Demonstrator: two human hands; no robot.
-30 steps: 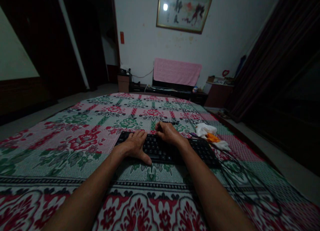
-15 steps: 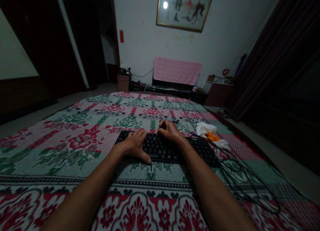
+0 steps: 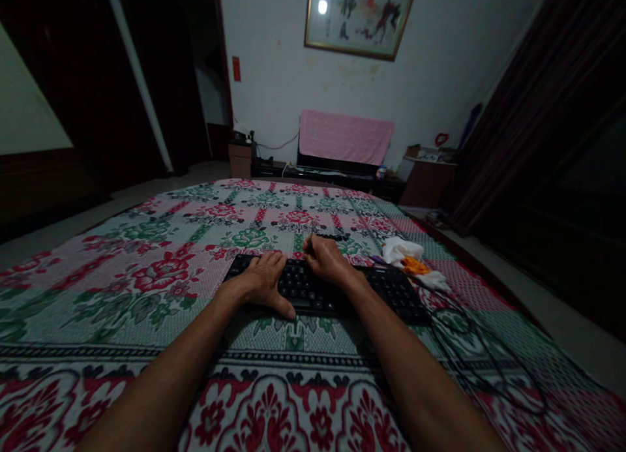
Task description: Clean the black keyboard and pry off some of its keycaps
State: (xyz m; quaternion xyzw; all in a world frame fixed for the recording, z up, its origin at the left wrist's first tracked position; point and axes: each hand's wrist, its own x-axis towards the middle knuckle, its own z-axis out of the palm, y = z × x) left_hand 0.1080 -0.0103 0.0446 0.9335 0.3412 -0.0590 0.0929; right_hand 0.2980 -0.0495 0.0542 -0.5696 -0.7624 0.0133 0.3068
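A black keyboard lies on a bed covered by a floral red, green and white spread. My left hand rests flat on the keyboard's left part, fingers stretched over the keys and thumb at the front edge. My right hand is over the keyboard's far middle edge, fingers curled in a pinch round a thin dark object that I cannot make out. Both forearms reach in from the bottom of the view.
White and orange cloth lies right of the keyboard. A black cable loops over the spread at right. Beyond the bed stand a low cabinet under a pink cloth, a framed picture and dark curtains.
My right hand has shifted slightly over the keyboard's far edge, still pinched. My left hand has stayed in place. The view has tipped a little.
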